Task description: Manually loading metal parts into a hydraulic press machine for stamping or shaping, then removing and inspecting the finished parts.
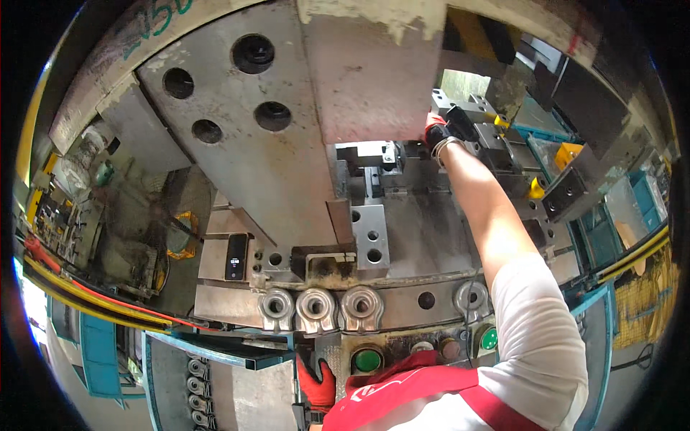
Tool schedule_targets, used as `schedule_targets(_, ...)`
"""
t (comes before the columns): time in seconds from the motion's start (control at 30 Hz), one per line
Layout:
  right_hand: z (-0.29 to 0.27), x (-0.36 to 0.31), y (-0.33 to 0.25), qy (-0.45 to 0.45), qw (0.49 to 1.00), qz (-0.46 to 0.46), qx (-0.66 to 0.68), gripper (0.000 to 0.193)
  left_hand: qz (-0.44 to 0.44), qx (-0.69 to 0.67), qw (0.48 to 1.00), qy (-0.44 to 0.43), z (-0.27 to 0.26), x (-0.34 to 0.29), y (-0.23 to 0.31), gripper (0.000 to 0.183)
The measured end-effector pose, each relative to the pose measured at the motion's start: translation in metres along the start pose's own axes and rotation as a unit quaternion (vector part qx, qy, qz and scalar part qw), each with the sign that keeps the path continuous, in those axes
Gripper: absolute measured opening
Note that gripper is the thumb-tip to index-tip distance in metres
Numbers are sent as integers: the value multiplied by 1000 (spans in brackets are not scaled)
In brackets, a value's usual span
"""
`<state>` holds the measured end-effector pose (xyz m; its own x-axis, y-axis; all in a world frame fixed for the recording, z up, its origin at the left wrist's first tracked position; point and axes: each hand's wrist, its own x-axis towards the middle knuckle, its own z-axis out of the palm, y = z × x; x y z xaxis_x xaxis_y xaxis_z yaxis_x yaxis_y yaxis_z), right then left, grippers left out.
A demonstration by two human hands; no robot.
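Observation:
My left hand (pixel 318 386), in a red glove, is low in the view beside the blue frame of a side table. Its thumb stands apart from the fingers, and nothing shows in it. My right arm stretches far into the press, and its red-gloved hand (pixel 434 127) is beside a dark cylindrical piece (pixel 461 123). The press block hides part of that hand, so its fingers cannot be made out. Along the front ledge lie ring-shaped metal parts: a left one (pixel 275 307), a middle one (pixel 315 307), a third (pixel 361 307), and another (pixel 472 299) farther right.
A large steel press block (pixel 237 144) hangs over the work area. Green push buttons (pixel 368 360) line the front panel. A phone (pixel 236 257) lies on the left of the bed. Several similar parts (pixel 196 386) are stacked in a row on the side table (pixel 251 391).

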<state>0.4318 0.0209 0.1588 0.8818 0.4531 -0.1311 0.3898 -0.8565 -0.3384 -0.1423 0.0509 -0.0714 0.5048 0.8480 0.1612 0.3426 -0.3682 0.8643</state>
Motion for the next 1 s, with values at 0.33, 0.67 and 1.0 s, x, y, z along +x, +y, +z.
schedule_targets(0.33, 27, 27, 0, -17, 996, 34, -75, 81, -65, -17, 996, 52, 0, -1, 2, 61)
schedule_targets(0.67, 102, -248, 25, 240, 912, -303, 134, 73, -222, -147, 958, -109, 18, -13, -26, 63)
schedule_targets(1.0, 268, -467, 281, 247, 874, 257, 331, 67, -200, 67, 945, -250, 73, -39, -53, 100)
